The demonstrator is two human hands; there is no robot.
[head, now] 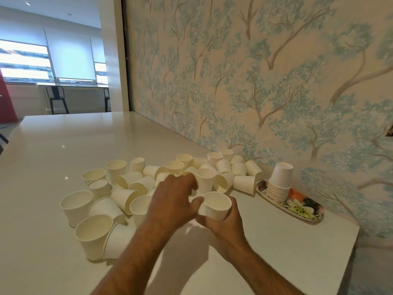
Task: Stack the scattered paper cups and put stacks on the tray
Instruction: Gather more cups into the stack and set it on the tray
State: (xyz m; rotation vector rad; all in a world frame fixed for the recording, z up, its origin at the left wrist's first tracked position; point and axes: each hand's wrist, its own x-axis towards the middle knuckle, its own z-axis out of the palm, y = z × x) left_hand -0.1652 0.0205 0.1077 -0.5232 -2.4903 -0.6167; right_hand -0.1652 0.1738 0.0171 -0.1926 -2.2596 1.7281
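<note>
The right hand [225, 222] has its grip wrapped round an upright held cup [217, 206], mouth up. Just left of that cup, the left hand [172, 199] reaches with fingers loosely curled, empty, into the scattered cups [136, 184]. Right of it, well apart, the tray [306, 211] carries an inverted stack [278, 184].

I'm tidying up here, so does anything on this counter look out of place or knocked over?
Yes. Many white paper cups lie tipped on their sides in a jumble across the white counter, mixed with upright ones. Only one upside-down stack of cups stands on the floral oval tray. Nothing looks spilled or crushed.
</note>
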